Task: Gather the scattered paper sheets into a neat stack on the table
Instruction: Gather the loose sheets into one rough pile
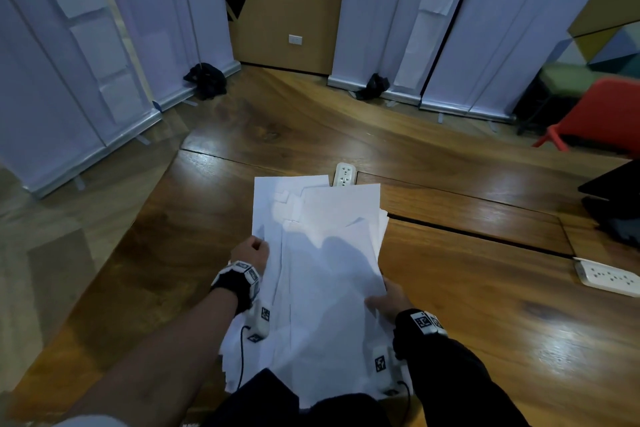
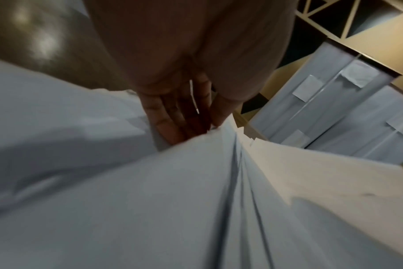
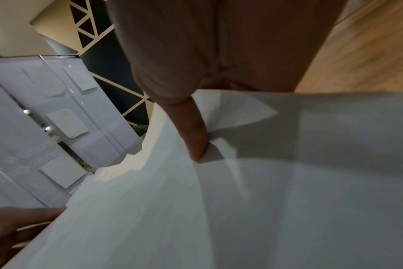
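A loose bundle of white paper sheets [image 1: 318,270] is held up over the wooden table [image 1: 485,305], its edges uneven and fanned. My left hand [image 1: 254,251] grips the bundle's left edge. In the left wrist view the fingers [image 2: 173,116] lie under the sheets [image 2: 173,200] and the thumb pinches from above. My right hand [image 1: 389,300] holds the right edge lower down. In the right wrist view its thumb [image 3: 193,134] presses on top of the paper [image 3: 265,200], with the fingers hidden beneath.
A white power strip [image 1: 344,175] lies on the table just beyond the sheets, and another [image 1: 609,277] sits at the right. A dark laptop [image 1: 613,198] is at the far right edge. White banner stands [image 1: 69,80] and a red chair [image 1: 599,114] stand on the floor beyond.
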{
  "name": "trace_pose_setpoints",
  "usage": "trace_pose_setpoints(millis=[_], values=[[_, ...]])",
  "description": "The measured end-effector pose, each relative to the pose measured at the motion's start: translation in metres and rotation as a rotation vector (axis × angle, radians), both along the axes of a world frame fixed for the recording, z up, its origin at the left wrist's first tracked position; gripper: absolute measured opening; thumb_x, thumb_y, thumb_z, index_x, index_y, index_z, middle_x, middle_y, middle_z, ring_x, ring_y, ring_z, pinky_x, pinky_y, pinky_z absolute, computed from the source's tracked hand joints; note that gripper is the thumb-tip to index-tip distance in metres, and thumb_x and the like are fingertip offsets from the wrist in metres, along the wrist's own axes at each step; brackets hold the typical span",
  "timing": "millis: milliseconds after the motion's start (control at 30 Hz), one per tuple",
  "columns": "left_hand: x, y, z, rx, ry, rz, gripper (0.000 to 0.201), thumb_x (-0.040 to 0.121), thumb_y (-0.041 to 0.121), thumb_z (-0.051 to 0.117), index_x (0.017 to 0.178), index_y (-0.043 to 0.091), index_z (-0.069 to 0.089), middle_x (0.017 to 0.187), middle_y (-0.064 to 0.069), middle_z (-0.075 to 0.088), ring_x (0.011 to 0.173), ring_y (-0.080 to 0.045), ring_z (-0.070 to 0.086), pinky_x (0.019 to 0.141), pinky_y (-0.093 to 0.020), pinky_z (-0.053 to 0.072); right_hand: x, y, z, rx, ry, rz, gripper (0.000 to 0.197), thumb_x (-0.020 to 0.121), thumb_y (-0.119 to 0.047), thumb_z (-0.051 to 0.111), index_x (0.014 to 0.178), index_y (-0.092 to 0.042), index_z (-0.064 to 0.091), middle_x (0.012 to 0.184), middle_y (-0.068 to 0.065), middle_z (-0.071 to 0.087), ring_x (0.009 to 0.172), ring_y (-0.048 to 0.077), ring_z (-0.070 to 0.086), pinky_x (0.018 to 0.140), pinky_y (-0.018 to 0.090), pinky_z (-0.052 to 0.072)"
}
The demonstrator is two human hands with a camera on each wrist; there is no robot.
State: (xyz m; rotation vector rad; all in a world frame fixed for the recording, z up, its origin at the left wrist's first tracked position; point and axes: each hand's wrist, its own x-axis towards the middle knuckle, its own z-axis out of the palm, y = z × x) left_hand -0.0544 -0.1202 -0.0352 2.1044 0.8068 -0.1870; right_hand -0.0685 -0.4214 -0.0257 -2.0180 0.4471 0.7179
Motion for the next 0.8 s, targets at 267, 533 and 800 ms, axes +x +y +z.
trace_pose_setpoints(millis=[267,533,800], values=[[0.001,-0.014,-0.001,-0.03,-0.061,0.045,0.042,0.097,0.039,0.041,0.122,0.011,0.059,0.118,-0.018,0.065,0.114,-0.037,0.057,0.097,-0.039,0.044,0.006,-0.005,-0.006,0.027,-0.011,-0.105,0.046,0.076,0.007,0.054,0.117,-0.011,0.062,0.088,0.008,0.069,0.076,0.024,0.064,0.059,0.024,0.05],[-0.019,-0.039,-0.019,-0.034,0.223,-0.19,0.103,0.066,0.085,0.03,0.148,0.023,0.022,0.146,-0.016,0.042,0.129,-0.036,0.046,0.11,-0.048,0.037,0.008,0.032,-0.003,0.009,-0.017,-0.344,0.064,0.085,-0.025,0.065,0.14,-0.009,0.036,0.125,0.016,0.059,0.104,0.035,0.06,0.084,0.036,0.047],[-0.022,-0.04,-0.003,0.189,0.249,-0.355,0.093,0.078,0.075,0.043,0.151,0.028,0.01,0.153,-0.015,0.025,0.14,-0.035,0.028,0.112,-0.049,0.031,0.005,0.034,-0.001,0.035,0.035,-0.263,0.049,0.078,-0.011,0.075,0.123,-0.006,0.057,0.118,0.013,0.064,0.102,0.033,0.063,0.088,0.037,0.049]])
